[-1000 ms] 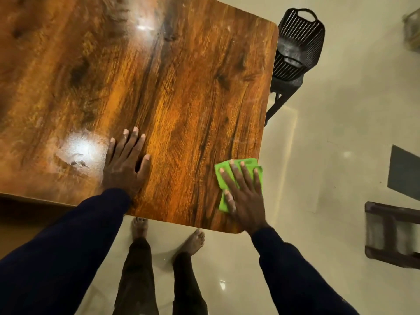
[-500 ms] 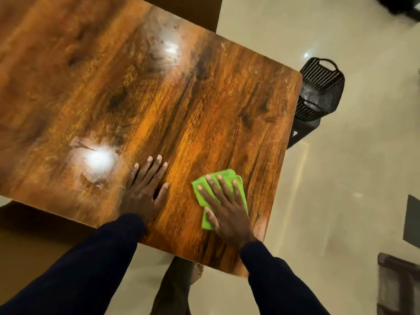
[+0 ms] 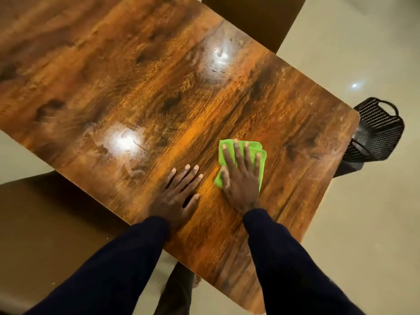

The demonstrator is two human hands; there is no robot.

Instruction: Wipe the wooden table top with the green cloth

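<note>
**Item 1, green cloth** (image 3: pixel 262 165). I log it as folded into a small pad. It lies flat on the wooden table top (image 3: pixel 136 87), at about four o'clock from the top's middle. I judge it light, soft and limp, with no stiffness of its own. It is not fragile. On this glossy surface I expect it to glide easily, and to bunch or slip out if pushed from one edge only.

**Item 2, right hand** (image 3: pixel 241 180). It lies palm-down on the cloth with fingers straight and spread, pressing rather than gripping. Green shows past the fingertips at twelve o'clock and beside the thumb at nine.

**Item 3, left hand** (image 3: pixel 175 194). It lies flat on bare wood just beside the cloth, at eight o'clock of it, fingers straight and holding nothing. I read it as a brace.

**Item 4, hold.** The best I can judge is a broad palm over the pad's middle, with even pressure, so the folds do not unroll.

**Item 5, hazy smears.** They sit under two glare patches, at nine o'clock (image 3: pixel 123 142) and twelve o'clock (image 3: pixel 220 56) of the cloth. I take them as unwiped.

**Item 6, black perforated chair** (image 3: pixel 377 130). It stands at three o'clock, past the table's edge.
</note>
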